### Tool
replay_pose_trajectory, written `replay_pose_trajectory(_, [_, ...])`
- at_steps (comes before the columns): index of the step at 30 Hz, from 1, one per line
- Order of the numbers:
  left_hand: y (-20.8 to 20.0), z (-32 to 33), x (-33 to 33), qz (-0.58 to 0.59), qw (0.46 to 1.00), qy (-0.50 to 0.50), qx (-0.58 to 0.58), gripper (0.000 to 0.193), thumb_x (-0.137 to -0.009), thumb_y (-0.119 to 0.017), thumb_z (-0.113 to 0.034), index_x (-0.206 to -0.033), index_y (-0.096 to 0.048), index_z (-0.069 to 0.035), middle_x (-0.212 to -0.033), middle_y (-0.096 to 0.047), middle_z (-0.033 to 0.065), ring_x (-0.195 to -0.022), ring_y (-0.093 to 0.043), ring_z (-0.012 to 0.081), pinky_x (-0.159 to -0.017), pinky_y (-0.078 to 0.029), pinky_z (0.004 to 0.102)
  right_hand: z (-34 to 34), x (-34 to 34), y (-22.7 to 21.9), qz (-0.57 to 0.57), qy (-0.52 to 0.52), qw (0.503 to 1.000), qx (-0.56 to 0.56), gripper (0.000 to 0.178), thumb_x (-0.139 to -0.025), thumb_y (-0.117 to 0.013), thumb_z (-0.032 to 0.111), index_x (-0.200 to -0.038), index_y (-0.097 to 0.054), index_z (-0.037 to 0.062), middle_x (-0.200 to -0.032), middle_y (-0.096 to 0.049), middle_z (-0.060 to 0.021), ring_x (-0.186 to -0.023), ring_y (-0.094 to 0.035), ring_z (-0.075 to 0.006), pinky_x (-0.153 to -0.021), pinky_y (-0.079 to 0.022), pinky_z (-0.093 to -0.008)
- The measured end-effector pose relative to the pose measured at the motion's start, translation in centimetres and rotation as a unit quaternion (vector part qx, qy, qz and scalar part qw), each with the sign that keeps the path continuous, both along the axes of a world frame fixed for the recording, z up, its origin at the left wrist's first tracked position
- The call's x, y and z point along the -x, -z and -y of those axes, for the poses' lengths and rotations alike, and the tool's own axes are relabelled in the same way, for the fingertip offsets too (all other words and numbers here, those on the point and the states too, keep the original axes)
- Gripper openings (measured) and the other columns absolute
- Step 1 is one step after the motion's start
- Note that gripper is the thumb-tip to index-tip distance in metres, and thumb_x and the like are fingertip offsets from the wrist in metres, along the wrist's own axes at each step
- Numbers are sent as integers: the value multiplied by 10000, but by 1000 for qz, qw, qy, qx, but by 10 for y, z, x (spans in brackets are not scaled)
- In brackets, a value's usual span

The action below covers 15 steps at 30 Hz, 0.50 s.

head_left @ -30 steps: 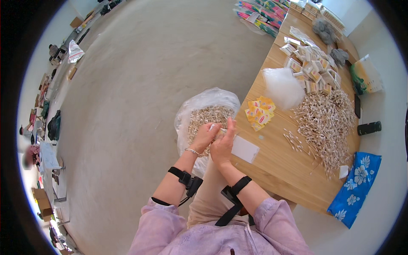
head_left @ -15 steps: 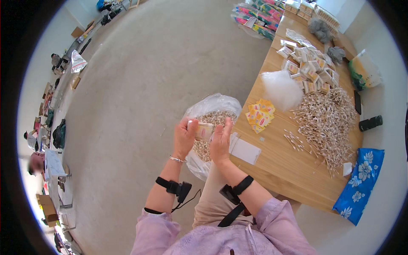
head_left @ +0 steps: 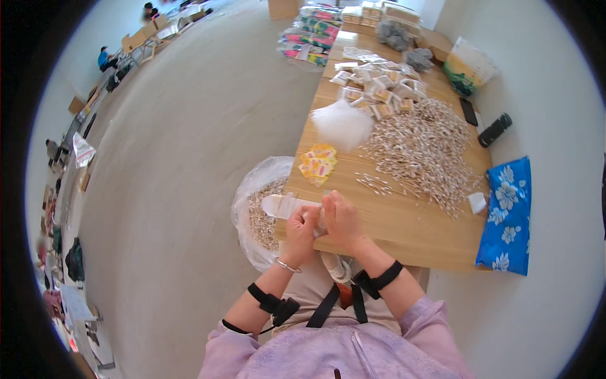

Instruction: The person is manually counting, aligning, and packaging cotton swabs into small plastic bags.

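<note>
My left hand (head_left: pixel 302 232) and my right hand (head_left: pixel 341 220) are close together over the near left corner of the wooden table. Both have their fingers closed on a small clear packet (head_left: pixel 320 228), mostly hidden between them. Just beyond my left hand, white card or paper (head_left: pixel 285 206) extends over the table's edge. Below that edge stands a clear plastic bag (head_left: pixel 243 202) full of cotton swabs (head_left: pixel 259 221). Yellow printed cards (head_left: pixel 317 163) lie fanned in a small pile on the table, past my hands.
A large heap of loose cotton swabs (head_left: pixel 420 148) covers the middle of the table (head_left: pixel 385 234). Behind it are filled packets (head_left: pixel 379 85) and a stack of clear bags (head_left: pixel 342 123). A blue flowered pouch (head_left: pixel 505 215), a black bottle (head_left: pixel 494 130) and a phone (head_left: pixel 468 112) line the right side.
My hands have moved from over the swab bag to the table's corner and closed in around the packet. The view has turned to the right.
</note>
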<state>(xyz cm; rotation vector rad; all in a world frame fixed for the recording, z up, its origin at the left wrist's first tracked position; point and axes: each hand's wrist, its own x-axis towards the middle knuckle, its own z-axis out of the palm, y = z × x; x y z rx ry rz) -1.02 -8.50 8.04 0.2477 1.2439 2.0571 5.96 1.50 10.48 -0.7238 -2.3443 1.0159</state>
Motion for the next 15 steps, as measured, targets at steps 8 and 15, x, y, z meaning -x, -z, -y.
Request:
replay_pose_trajectory(8, [-5,0,-27,-106,846,523,-6,111,-836,-664,-51,-929,-650,7,-950,-667,39,-865,-613,110,-796,-499,264,-11,-86,-22,81,-199,973,-87,255,-925,-478,285,-910,-548,40,-871,-583,-168,-850,-595,-369,-728,-482,-443])
replay_pose_trajectory(15, [1,0,-54,-123,875,467,26,95,-849,-643,-40,-940,-654,-15,-950,-670,46,-851,-619,122,-789,-504,270,-15,-112,-9,-13,-191,981,-13,235,-914,-513,202,-1056,-606,39,-1082,-565,-142,-946,-562,-328,-815,-477,-387])
